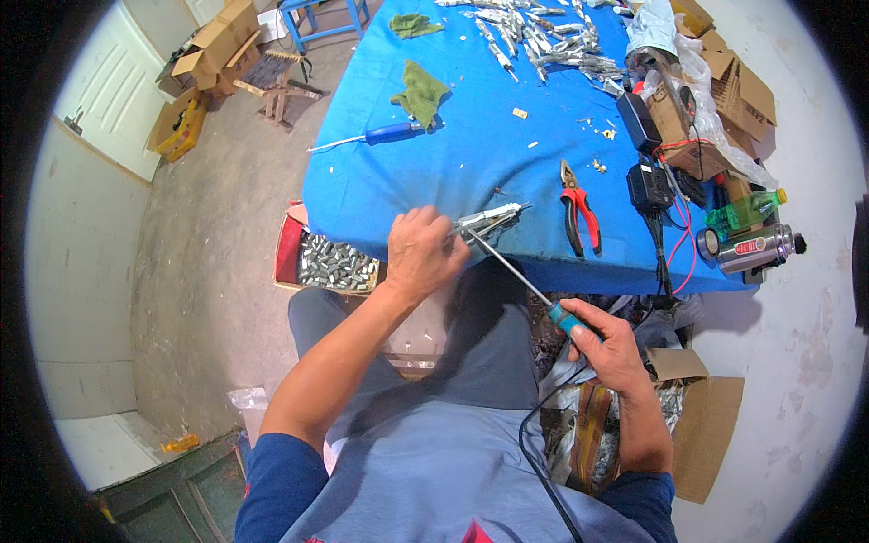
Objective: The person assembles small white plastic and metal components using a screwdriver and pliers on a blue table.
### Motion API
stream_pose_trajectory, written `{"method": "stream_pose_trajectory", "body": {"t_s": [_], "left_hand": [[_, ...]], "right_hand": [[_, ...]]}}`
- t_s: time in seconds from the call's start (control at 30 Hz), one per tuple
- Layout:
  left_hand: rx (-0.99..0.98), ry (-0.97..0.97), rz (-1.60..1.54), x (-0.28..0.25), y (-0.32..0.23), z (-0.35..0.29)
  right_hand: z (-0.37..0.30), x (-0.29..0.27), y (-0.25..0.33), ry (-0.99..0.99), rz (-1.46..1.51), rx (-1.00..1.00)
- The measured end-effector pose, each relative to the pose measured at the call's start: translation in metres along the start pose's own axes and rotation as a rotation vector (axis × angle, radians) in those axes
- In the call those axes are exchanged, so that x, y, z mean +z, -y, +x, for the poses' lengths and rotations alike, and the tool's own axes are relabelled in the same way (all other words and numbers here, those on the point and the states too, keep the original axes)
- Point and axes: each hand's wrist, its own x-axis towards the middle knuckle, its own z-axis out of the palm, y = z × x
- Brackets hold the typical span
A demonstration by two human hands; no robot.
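Near the front edge of the blue-covered table point(362, 199), my left hand point(420, 252) is closed round one end of a slim silver-and-white metal assembly point(491, 218). Its other end points right, over the cloth. My right hand point(608, 346) grips the teal handle of a screwdriver point(514, 270), whose shaft slants up and left. The tip touches or nearly touches the assembly close to my left fingers; the exact contact is too small to tell. Pliers point(579, 210) with red and black handles lie to the right. A blue-handled screwdriver point(385, 134) lies farther left.
Many similar metal assemblies point(552, 41) are heaped at the far side. Green cloths point(420, 93) lie at the left. Black power adapters point(647, 185), a green bottle point(744, 214) and a steel flask point(756, 249) line the right edge. A box of small metal pieces point(288, 253) stands below left.
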Motion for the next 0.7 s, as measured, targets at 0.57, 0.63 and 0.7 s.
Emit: {"method": "stream_pose_trajectory", "body": {"t_s": [0.57, 0.63, 0.7], "left_hand": [[-0.003, -0.023, -0.001, 0.004, -0.001, 0.001], [-0.003, -0.033, -0.004, 0.004, 0.001, 0.0], [-0.003, -0.044, -0.007, 0.005, 0.002, 0.0]], "right_hand": [[0.01, -0.005, 0.049, -0.041, -0.259, 0.028], [0.016, -0.007, 0.055, -0.048, -0.505, -0.177], [0.021, -0.008, 0.067, -0.044, -0.685, -0.294]]}}
